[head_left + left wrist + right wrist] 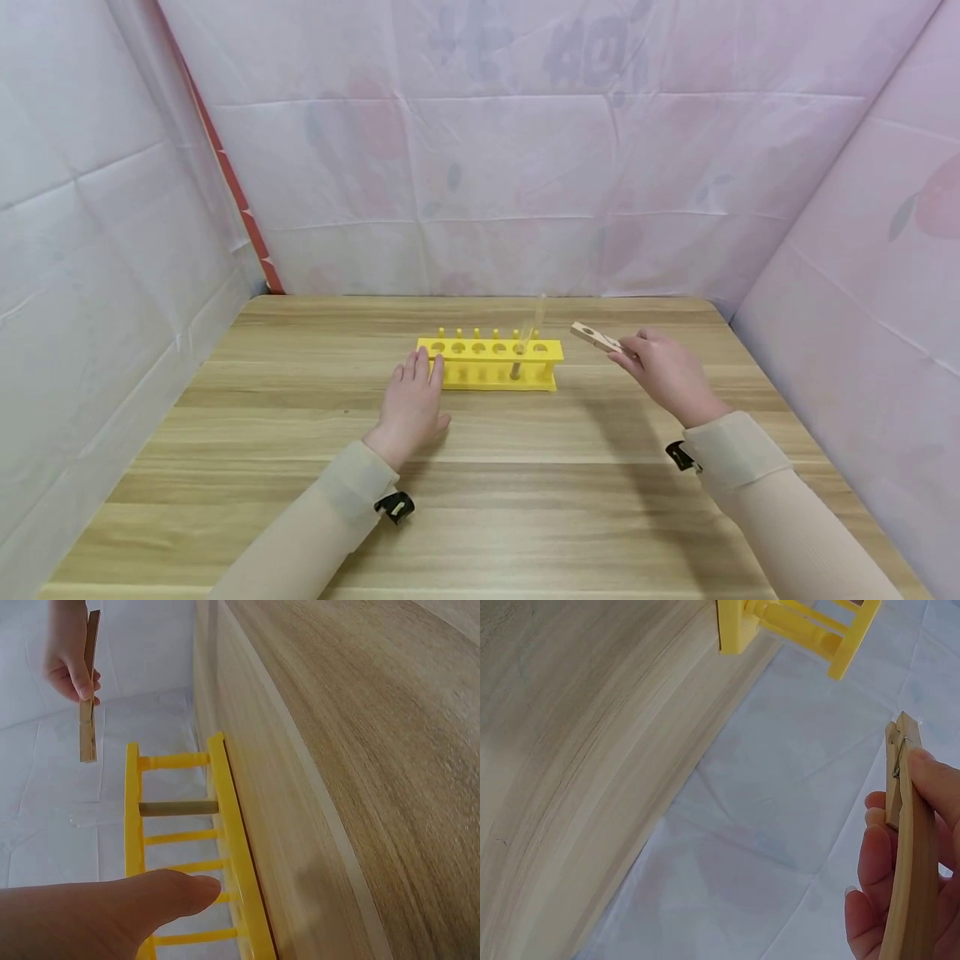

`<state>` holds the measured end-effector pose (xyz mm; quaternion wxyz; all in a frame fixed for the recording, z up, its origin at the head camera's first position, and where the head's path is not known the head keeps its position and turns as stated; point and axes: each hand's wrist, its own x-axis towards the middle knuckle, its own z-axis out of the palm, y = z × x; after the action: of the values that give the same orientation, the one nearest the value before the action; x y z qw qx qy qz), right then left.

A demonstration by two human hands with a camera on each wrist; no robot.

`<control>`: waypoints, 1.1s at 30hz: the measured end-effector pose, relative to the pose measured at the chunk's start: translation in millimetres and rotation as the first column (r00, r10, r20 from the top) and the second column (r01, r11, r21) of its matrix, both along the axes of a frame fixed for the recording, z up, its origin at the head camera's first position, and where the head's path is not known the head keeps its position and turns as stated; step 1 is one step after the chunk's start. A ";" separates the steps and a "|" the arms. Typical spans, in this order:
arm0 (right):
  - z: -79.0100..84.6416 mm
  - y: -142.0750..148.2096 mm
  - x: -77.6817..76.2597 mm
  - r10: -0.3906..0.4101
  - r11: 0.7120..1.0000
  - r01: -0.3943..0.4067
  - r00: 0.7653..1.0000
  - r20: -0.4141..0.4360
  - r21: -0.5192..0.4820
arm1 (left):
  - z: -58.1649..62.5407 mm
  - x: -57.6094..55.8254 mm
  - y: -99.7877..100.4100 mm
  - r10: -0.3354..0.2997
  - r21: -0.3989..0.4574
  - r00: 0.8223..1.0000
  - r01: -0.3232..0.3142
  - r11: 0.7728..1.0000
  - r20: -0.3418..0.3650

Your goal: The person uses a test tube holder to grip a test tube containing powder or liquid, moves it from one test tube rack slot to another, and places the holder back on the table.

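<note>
A yellow test tube rack [491, 385] stands on the wooden table. One clear test tube [526, 335] leans in a hole near its right end, with a darker, murky-looking part at the bottom [178, 808]. My left hand [412, 400] rests its extended fingers on the left end of the rack's top; in the left wrist view the thumb [196, 892] overlaps the rack's front. To the right of the rack, my right hand [667, 375] holds a wooden test tube holder [592, 336] above the table. Its clamp end points toward the rack with nothing in it.
The wooden table [480, 500] carries the rack near its far side. Pale patterned sheets hang behind the table [495, 167] and along its left [82, 225] and right sides. A red strip [225, 167] runs down the back left corner.
</note>
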<state>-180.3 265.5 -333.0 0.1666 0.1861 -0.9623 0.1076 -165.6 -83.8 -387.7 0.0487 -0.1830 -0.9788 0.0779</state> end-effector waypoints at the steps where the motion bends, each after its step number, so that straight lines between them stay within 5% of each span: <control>1: 0.3 -0.6 0.1 0.000 1.000 0.000 1.000 0.000 0.000 | -0.2 0.0 0.0 0.000 0.004 1.000 0.000 1.000 -0.001; 33: 5.5 -11.1 -3.1 -0.006 1.000 0.007 1.000 0.025 -0.017 | -2.7 -0.2 0.0 -0.002 -0.031 1.000 0.001 1.000 -0.016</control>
<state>-183.4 254.4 -327.5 0.1565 0.1802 -0.9640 0.1176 -165.9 -83.7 -390.4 0.0539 -0.1839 -0.9769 0.0944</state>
